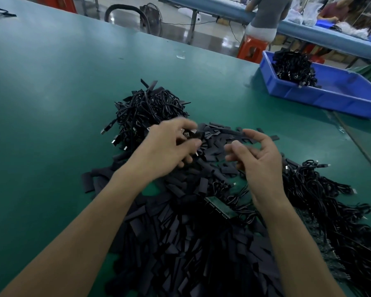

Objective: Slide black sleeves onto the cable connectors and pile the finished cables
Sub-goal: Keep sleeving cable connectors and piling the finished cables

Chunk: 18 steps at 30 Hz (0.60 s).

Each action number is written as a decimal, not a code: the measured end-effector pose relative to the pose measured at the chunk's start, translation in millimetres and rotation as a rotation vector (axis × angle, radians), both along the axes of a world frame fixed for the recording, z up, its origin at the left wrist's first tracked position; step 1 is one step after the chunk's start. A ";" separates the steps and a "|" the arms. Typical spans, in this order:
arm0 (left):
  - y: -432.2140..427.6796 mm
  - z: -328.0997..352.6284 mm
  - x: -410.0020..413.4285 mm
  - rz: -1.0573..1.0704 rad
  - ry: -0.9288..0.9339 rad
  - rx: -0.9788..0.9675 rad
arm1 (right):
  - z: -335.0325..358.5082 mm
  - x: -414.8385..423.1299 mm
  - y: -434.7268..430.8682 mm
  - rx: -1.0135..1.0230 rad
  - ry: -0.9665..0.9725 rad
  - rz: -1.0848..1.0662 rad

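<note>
A heap of flat black sleeves (pixel 180 236) covers the near middle of the green table (pixel 51 93). Beyond it lies a pile of coiled black cables (pixel 146 110) with metal connectors sticking out. My left hand (pixel 167 151) hovers at that pile's near edge and pinches a small black piece, a sleeved connector (pixel 193 135), between thumb and fingertips. My right hand (pixel 259 159) is just to the right, palm turned inward, fingers loosely curled, holding nothing. More loose black cables (pixel 321 196) spread out at the right.
A blue bin (pixel 330 97) with a clump of black cables stands at the far right on the table. Behind the table's far edge there are an orange stool, a fan, another workbench and two people working there.
</note>
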<state>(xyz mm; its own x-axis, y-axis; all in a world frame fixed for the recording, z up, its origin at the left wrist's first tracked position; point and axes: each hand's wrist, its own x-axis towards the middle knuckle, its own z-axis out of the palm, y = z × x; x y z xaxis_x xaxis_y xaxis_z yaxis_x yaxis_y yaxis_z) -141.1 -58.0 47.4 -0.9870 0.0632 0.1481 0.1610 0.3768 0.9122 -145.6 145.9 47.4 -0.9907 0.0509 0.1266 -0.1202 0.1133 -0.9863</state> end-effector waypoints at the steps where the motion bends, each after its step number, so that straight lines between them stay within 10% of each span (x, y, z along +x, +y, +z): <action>1: -1.2 3.7 0.2 0.066 0.055 0.043 | 2.1 2.6 3.1 0.088 -0.043 0.069; 10: -17.2 24.5 -41.5 0.460 0.133 0.159 | 11.1 25.7 14.1 0.844 -0.216 0.805; 18: -11.8 23.4 -46.2 0.399 -0.039 -0.138 | 5.1 18.5 14.6 0.709 -0.036 0.383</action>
